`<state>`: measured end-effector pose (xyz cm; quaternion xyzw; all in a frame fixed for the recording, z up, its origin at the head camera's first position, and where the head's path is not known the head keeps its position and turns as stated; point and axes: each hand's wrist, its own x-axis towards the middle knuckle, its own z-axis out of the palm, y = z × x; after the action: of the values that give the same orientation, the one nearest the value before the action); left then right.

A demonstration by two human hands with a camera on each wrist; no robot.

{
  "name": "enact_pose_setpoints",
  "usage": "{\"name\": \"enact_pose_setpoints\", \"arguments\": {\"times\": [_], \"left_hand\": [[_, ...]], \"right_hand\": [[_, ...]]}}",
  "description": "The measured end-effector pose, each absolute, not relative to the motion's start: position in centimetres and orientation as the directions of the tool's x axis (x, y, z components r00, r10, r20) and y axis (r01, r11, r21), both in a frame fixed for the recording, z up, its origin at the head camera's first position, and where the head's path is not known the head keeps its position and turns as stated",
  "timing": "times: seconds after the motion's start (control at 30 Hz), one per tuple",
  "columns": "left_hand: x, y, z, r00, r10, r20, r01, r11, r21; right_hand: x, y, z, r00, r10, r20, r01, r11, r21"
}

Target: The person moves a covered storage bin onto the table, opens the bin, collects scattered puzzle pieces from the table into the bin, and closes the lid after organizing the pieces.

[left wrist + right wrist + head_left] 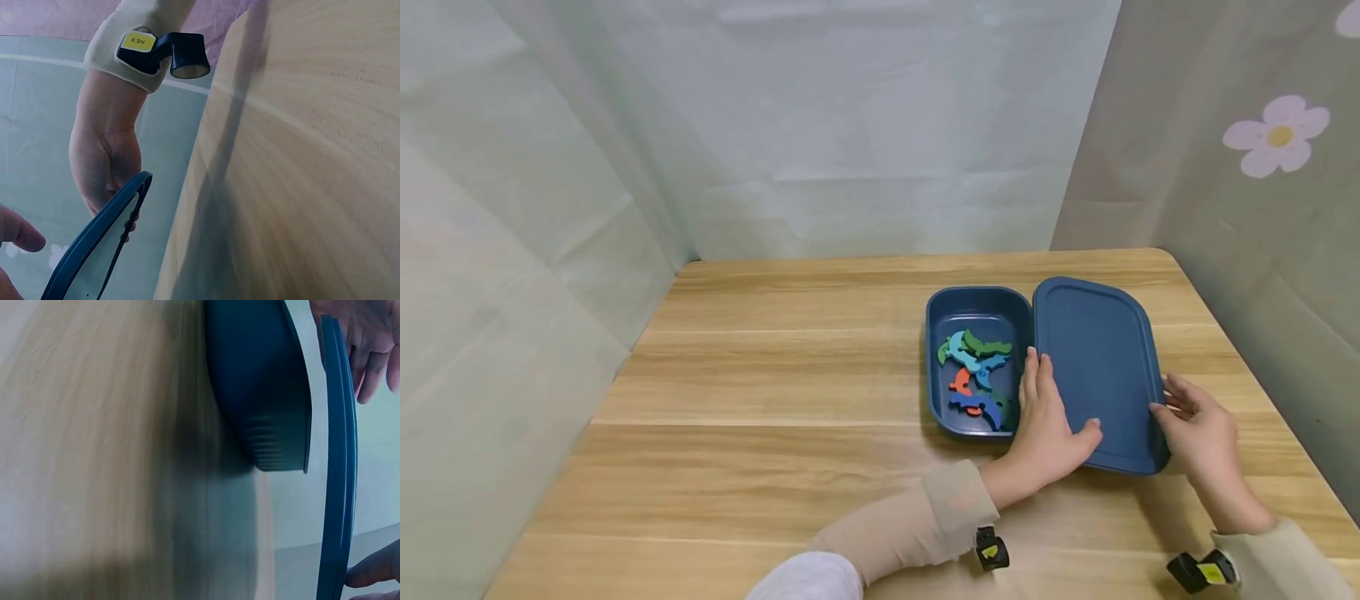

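An open dark blue box (977, 305) holds several small flat pieces (985, 414), cut in curved shapes and coloured green, light blue, orange and blue. Beside its right rim a matching blue lid (1097, 358) is raised off the table, as the right wrist view (340, 444) also shows. My right hand (1202, 429) pinches the lid's right edge between thumb and fingers; the left wrist view catches this hand (109, 150) at the edge too. My left hand (1045, 425) has its fingers straight at the lid's left edge, close to the box rim, thumb spread over the lid.
Everything stands on a wood-grain table (760, 375). Pale cloth (865, 125) hangs behind and at the left, with a grey flowered cloth (1247, 233) at the right. Each wrist carries a small black camera (992, 550).
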<state>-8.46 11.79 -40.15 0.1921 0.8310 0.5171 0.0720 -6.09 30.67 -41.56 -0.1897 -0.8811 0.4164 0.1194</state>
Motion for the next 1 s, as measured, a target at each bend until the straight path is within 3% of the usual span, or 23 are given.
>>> {"name": "enact_pose_setpoints", "arguments": {"times": [0.57, 1.0], "left_hand": [[-10.2, 9.4, -39.6, -0.949, 0.313, 0.032, 0.156, 0.380, 0.912], [-10.5, 7.0, -39.0, -0.950, 0.309, 0.036, 0.158, 0.379, 0.912]], "right_hand": [[-7.6, 28.5, -40.6, -0.923, 0.376, 0.078, 0.153, 0.545, -0.824], [-8.2, 26.6, -40.5, -0.946, 0.320, 0.059, 0.139, 0.562, -0.816]]}}
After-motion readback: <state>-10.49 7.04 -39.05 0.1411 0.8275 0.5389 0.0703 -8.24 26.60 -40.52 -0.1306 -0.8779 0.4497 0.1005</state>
